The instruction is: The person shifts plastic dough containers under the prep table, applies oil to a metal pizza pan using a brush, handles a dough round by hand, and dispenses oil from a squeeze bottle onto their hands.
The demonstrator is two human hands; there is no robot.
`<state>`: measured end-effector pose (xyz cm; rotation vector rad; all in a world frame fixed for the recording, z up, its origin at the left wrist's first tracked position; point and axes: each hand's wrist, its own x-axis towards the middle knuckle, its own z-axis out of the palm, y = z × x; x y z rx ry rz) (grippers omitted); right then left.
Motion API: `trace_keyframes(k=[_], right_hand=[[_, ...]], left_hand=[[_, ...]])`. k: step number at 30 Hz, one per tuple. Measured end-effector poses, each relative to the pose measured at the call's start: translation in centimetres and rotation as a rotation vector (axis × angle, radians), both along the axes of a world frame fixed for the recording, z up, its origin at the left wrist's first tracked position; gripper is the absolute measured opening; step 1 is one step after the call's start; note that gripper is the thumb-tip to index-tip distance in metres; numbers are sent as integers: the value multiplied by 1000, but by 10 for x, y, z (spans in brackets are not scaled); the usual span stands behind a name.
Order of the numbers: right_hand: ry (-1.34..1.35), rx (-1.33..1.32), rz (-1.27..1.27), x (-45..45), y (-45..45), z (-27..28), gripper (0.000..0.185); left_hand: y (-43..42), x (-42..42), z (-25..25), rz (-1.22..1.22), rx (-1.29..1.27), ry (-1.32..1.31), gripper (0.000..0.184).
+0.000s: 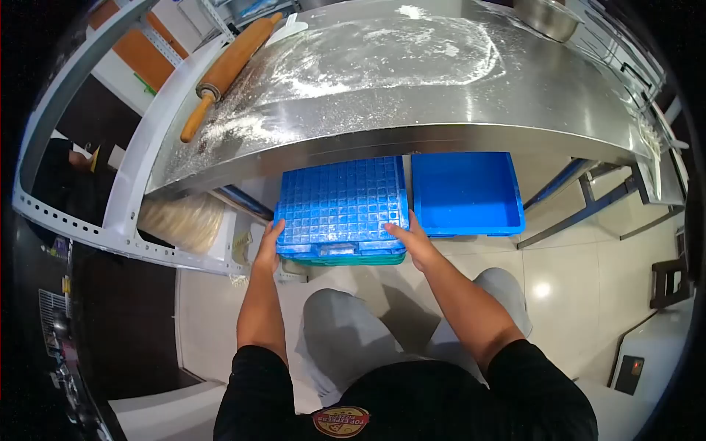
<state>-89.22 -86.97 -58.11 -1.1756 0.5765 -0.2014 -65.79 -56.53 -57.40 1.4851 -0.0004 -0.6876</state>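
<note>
L hand [268, 241] & R hand [414, 240] pinching gridded blue crate [342, 202] at sides (powdery tabletop [548, 88] abv.).

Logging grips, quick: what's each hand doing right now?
Left hand: holding the gridded blue crate at its left edge.
Right hand: holding its right edge, thumb on top.

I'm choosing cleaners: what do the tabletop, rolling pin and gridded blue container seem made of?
Tabletop: probably stainless steel, satin; grey, blurry reflections. Rolling pin: likely wood, smooth; warm brown. Gridded blue container: apparently plastic, glossy; moulded grid, bright highlights.
</note>
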Motion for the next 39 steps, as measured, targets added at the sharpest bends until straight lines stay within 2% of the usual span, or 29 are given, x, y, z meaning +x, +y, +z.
trace_keyframes(k=[2,5,9,13,16,20,24,27,32,35,39], right_hand=[[30,-38,-43,7,-1,-14,96],[5,-351,48,11,-8,-36,95],[-110,-242,-98,10,0,-35,90],[-94,-133,-124,-13,-7,16,88],[-182,-132,-89,-23,-18,20,83],[-242,-150,-84,-39,-53,31,80],[-207,-139,-133,-75,-114,72,71],[-215,-121,-145,-110,-174,80,63],[-172,-95,-138,-168,-245,55,63],[-186,-117,-129,-181,-268,39,58],[-193,-97,-247,-187,-267,18,54]], left_hand=[[2,1,0,-2,-13,-4,66],[4,3,-7,13,-43,13,66],[-1,-7,-9,69,-96,-73,57],[0,-36,14,73,-143,-80,46],[-8,-54,24,124,-134,-172,37],[-35,-71,67,98,-129,-227,36],[-97,-96,84,76,-173,-170,37],[-166,-121,76,41,-255,-181,34],[-252,-144,15,-52,-230,-140,34],[-283,-151,10,-141,-233,-159,37],[-301,-154,15,-200,-152,-186,42]])
